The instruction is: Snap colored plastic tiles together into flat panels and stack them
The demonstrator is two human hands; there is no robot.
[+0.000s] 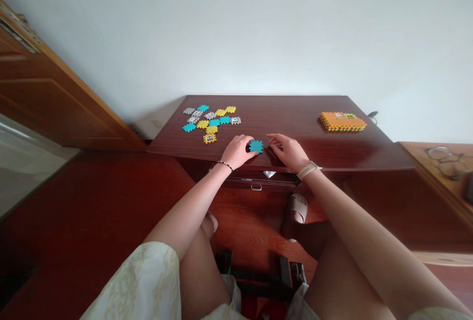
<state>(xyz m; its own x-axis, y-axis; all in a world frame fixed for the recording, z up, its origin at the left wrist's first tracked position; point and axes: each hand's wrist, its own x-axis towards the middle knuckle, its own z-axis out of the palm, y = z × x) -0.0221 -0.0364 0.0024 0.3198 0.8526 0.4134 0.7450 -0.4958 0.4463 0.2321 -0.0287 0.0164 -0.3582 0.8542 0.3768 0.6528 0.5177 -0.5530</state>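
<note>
Filling the background, the pale wall (236,34) stood behind the dark reddish-brown table (281,118) where we found the work laid out. On the left part of the tabletop we saw a loose scatter of small notched pieces (214,122) in yellow, blue and grey, a few bearing window-like patterns, and several lying against their neighbours. On the right, well apart from that scatter, we saw a neat stack of notched panels (342,121), mostly orange on top with green at its far edge. Next in size came the two hands, both near the front edge of the table. The right hand (290,152) had its fingers half curled and parted from the thumb; we saw nothing gripped in it, and its fingertips stood just short of the work, not touching it. The left hand (236,151) had its thumb and fingers closed on the left side of a single teal piece (256,146), which sat between the hands with its toothed right edge free. Whether it rested on the wood or was raised slightly above it, we could not tell. We judged the step in hand to be the handling of this one piece, steadied by the left. For the next move, we thought, the left pinch needed to stay firm while the right fingers lined up with the free notched edge.
</note>
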